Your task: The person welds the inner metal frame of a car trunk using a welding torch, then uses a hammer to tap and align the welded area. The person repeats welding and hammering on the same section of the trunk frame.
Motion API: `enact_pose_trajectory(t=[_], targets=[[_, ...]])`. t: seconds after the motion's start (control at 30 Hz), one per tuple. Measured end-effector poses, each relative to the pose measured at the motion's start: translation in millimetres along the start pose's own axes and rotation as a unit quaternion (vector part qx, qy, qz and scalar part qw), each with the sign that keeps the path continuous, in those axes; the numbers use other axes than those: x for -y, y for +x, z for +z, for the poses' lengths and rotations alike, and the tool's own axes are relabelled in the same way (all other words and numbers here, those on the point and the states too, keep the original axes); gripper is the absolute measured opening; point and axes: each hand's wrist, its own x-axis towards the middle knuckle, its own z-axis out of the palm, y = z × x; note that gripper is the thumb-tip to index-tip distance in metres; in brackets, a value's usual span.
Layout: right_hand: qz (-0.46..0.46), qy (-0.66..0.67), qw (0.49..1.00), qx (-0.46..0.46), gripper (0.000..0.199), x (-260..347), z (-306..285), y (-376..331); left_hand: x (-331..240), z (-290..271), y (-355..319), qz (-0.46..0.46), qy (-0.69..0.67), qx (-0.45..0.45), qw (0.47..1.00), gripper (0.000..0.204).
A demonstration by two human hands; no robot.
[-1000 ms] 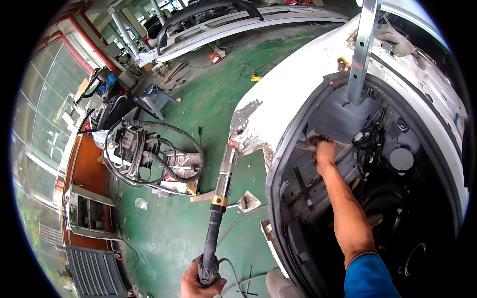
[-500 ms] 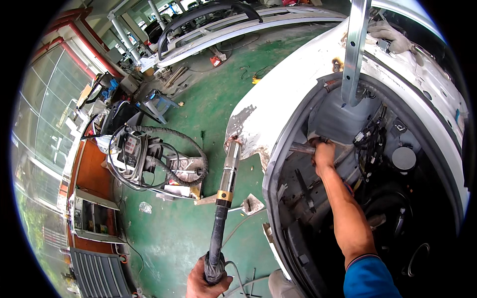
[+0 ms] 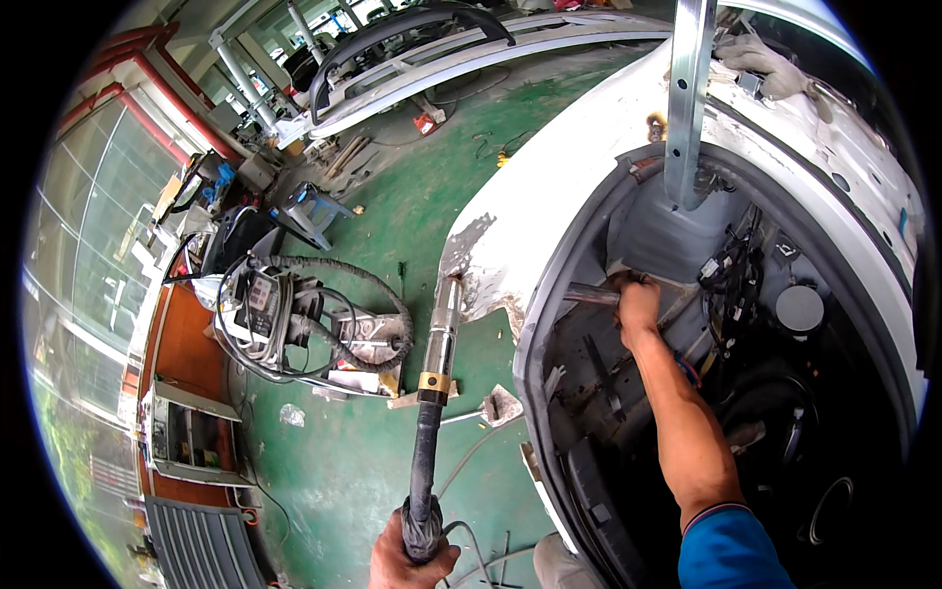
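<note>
Barely anything has shifted: the long tool (image 3: 432, 393) now leans slightly nearer the fender. Left hand (image 3: 410, 560) clenches its black rubbery grip; beyond it, the steel tip touches the flaking white fender (image 3: 549, 226). Right hand (image 3: 638, 304) closes on a metal bar (image 3: 589, 293) inside the opening; a slipping tip could gouge the panel.

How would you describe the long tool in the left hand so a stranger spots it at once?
Start at the white car body on the right, with its scraped panel edge. Just left of that edge, over the green floor, a rod-like tool rises from the left hand. It alone has a black handle, brass ring and silver tip.
</note>
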Motion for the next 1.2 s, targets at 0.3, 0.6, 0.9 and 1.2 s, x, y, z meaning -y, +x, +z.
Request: enact_pose_trajectory(t=[0.3,0.6,0.9,1.2], targets=[[-0.008,-0.001,1.0,-0.008,0.008,3,1,-3,-6,-6,-4,0.03,0.049,0.002,0.998,0.022],[-0.079,-0.005,0.996,-0.029,0.009,-8,6,10,1,-12,-5,-0.004,0.032,0.025,0.999,0.019],[-0.029,-0.071,0.997,-0.016,0.005,-6,2,7,10,-15,-2,0.027,0.033,0.027,0.999,0.025],[-0.011,-0.028,0.999,0.018,0.009,-3,-2,4,34,-21,-20,0.06,0.055,0.005,0.997,0.052]])
